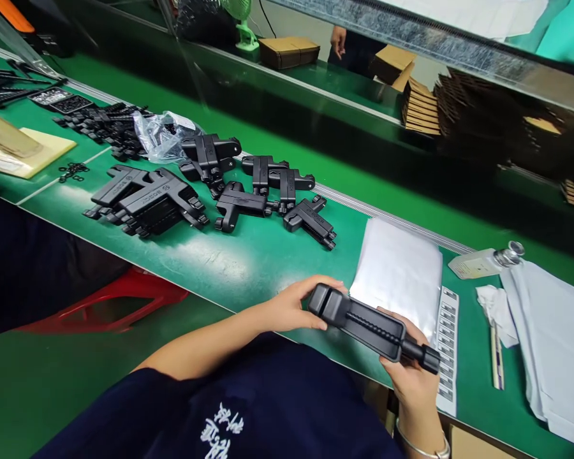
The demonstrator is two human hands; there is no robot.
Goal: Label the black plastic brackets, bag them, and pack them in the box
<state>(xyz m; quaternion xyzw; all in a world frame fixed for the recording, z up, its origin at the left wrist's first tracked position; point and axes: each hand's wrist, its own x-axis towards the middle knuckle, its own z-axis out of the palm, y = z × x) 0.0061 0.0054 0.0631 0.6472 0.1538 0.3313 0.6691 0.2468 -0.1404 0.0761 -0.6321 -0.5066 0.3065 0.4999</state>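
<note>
Both my hands hold one long black plastic part [370, 326] over the near edge of the green bench [249, 255]. My left hand [299, 305] grips its wide left end, fingers curled round it. My right hand [411, 370] is wrapped round the narrow right end from below. Right behind the part lies a stack of clear plastic bags [399, 271], and a strip of printed labels [447, 350] runs beside my right hand.
Several black plastic assemblies [263, 191] and a pile of flat black brackets [146, 201] lie further left. A small bottle [485, 261], white cloths [550, 331], a crumpled bag [160, 137] and folded cartons [421, 105] are around. Another person's hand [337, 41] shows at the back. A red stool [119, 303] stands below.
</note>
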